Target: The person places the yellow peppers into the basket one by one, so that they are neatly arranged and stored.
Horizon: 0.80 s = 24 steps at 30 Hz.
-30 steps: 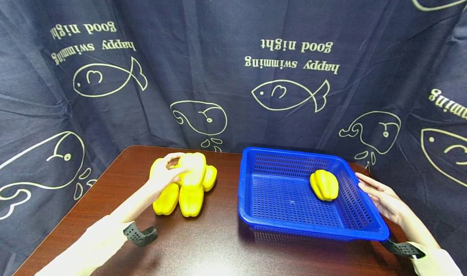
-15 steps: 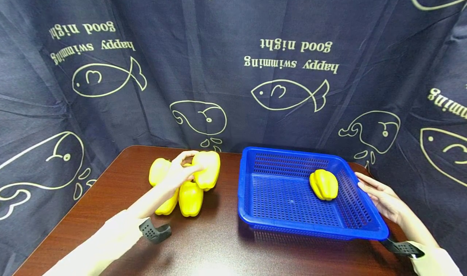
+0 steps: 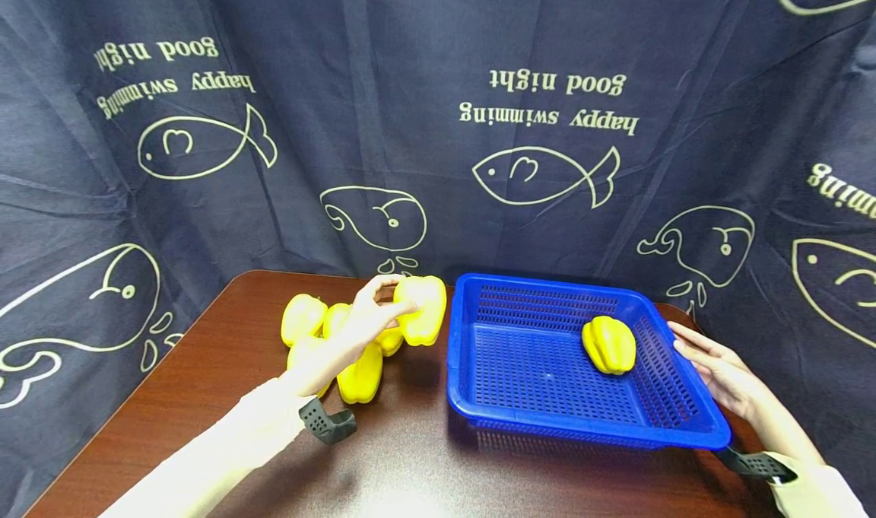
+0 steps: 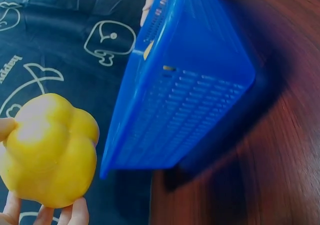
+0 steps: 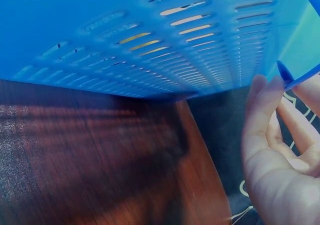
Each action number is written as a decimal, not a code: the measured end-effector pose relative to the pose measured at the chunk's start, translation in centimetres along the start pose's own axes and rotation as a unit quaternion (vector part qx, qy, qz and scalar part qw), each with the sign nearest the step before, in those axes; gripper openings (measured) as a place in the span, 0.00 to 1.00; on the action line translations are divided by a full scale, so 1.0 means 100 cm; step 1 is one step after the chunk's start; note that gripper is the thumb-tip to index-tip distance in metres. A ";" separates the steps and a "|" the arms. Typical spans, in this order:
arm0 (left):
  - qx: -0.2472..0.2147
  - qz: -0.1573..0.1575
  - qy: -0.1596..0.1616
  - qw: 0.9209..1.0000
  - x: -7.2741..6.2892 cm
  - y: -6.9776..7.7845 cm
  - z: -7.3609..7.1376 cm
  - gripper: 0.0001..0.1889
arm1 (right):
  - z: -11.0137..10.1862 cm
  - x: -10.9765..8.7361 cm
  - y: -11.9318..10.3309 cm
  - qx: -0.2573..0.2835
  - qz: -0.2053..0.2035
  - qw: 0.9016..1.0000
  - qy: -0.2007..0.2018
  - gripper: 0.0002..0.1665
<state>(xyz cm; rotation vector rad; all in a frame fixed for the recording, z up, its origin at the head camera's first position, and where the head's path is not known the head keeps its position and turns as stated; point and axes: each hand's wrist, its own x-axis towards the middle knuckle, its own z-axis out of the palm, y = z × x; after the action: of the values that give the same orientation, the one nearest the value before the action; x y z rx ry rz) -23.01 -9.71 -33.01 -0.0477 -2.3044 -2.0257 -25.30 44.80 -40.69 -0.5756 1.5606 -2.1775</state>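
Observation:
My left hand [image 3: 363, 325] grips a yellow bell pepper [image 3: 426, 311], thumb on one side and fingers on the other. It holds the pepper raised, just left of the blue plastic basket [image 3: 534, 421]. In the left wrist view the held pepper [image 4: 52, 155] appears close beside the basket's outer wall [image 4: 185, 110]. Inside the basket, toward its right side, lies another yellow bell pepper [image 3: 609, 345]. At the basket's right rim, my right hand [image 3: 724, 381] pinches the edge; the right wrist view shows thumb and fingers [image 5: 270, 100] on either side of the rim.
Several more yellow bell peppers [image 3: 360, 373] lie grouped on the brown wooden table [image 3: 239, 335], partly hidden behind my left hand and forearm. A dark blue curtain [image 3: 438, 138] with fish drawings hangs behind the table. Each wrist wears a black strap [image 3: 327, 424].
My left hand has lifted the bell pepper off the group and carried it right, toward the basket's left rim. The right hand and the basket stay in place.

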 end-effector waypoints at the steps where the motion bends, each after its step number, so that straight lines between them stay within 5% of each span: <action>1: -0.004 -0.001 0.001 1.000 0.001 0.001 0.004 0.26 | 0.000 0.000 0.000 0.002 0.000 1.000 -0.002 0.31; 17: -0.058 0.004 -0.029 0.998 0.013 0.007 0.052 0.26 | 0.004 0.002 -0.001 0.006 0.003 1.000 0.004 0.31; 24: -0.075 0.032 -0.051 0.995 0.029 -0.006 0.068 0.27 | 0.003 0.000 -0.003 -0.003 0.008 1.000 0.008 0.31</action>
<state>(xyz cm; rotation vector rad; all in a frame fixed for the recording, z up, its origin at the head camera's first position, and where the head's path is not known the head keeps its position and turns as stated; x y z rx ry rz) -26.17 -3.16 -34.27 -0.2355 -2.1723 -2.2087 -25.17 44.58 -40.34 -0.5489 1.5754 -2.1711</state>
